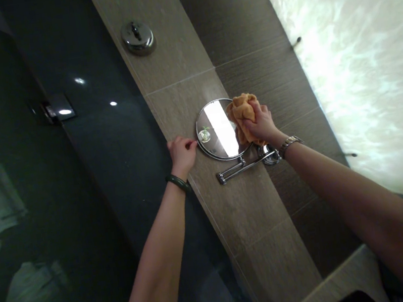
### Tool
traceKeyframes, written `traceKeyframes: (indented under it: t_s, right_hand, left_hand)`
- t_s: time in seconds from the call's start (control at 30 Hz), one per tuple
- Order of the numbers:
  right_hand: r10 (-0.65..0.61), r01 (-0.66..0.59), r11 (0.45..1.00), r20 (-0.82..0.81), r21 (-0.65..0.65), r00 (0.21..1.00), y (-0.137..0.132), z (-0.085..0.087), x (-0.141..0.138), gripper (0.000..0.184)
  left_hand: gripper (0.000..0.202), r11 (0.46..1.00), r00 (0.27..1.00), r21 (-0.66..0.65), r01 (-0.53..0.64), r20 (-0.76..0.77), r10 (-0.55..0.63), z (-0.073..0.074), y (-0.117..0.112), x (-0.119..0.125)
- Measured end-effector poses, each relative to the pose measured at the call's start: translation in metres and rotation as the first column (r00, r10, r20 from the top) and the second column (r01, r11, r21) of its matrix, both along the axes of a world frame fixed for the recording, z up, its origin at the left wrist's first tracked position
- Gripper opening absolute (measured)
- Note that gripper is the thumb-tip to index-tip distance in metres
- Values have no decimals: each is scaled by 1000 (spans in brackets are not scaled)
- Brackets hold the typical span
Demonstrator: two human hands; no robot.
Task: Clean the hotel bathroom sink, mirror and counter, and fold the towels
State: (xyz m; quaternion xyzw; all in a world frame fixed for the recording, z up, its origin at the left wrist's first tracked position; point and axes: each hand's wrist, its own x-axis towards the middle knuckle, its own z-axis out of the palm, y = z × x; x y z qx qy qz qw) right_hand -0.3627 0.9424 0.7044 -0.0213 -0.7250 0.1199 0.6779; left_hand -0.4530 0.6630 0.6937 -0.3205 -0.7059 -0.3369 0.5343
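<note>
A round chrome-rimmed mirror point(217, 131) hangs on a folding chrome arm point(243, 166) fixed to a brown tiled wall. My right hand point(262, 123), with a metal watch at the wrist, is closed on a bunched orange cloth point(242, 110) and presses it against the mirror's right side. My left hand point(182, 152), a dark bangle on its wrist, pinches the mirror's left rim with its fingers curled.
A round chrome fitting point(138, 37) sits higher on the tiled wall point(181, 59). A dark glossy panel point(111, 148) with a small chrome plate point(59, 110) covers the left. A large bright lit panel point(368, 57) fills the right. A pale counter edge point(340, 281) shows below.
</note>
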Motion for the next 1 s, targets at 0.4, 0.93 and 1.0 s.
traceKeyframes:
  t_s: [0.4, 0.93, 1.0]
  right_hand:
    - [146, -145, 987, 11, -69, 989, 2, 4, 12, 71]
    - [-233, 79, 848, 235, 524, 944, -77, -58, 20, 58]
    - [-237, 192, 947, 158, 257, 958, -31, -40, 26, 62]
  left_hand:
    - [10, 997, 997, 33, 77, 22, -78, 3, -3, 3]
    - [20, 997, 992, 30, 69, 106, -72, 0, 0, 8]
    - [30, 994, 981, 48, 96, 166, -103, -8, -5, 16]
